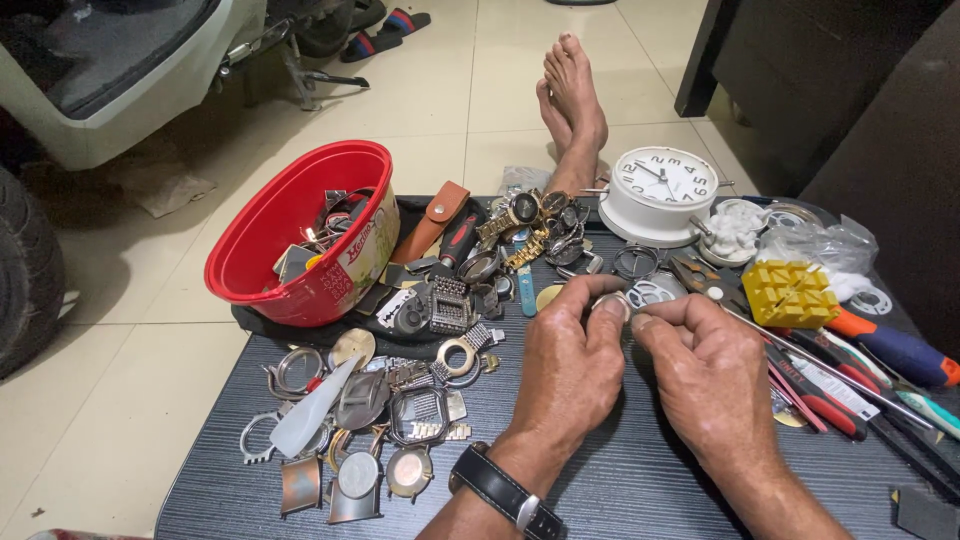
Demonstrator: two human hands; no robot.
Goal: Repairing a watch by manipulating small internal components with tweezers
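My left hand (565, 365) and my right hand (705, 375) meet over the middle of a dark striped table (620, 490). Together they pinch a small round silver watch case (612, 303) between thumbs and forefingers. A black strap watch (497, 490) is on my left wrist. A heap of watch cases, backs and metal bands (380, 420) lies left of my left hand. Several wristwatches (530, 230) lie just beyond the hands.
A red plastic tub (290, 225) with parts stands at the table's left rear. A white alarm clock (657, 192) stands at the rear right, a yellow block (788, 292) and screwdrivers and pliers (880, 350) to the right. Bare feet (573, 100) rest on the tiled floor beyond.
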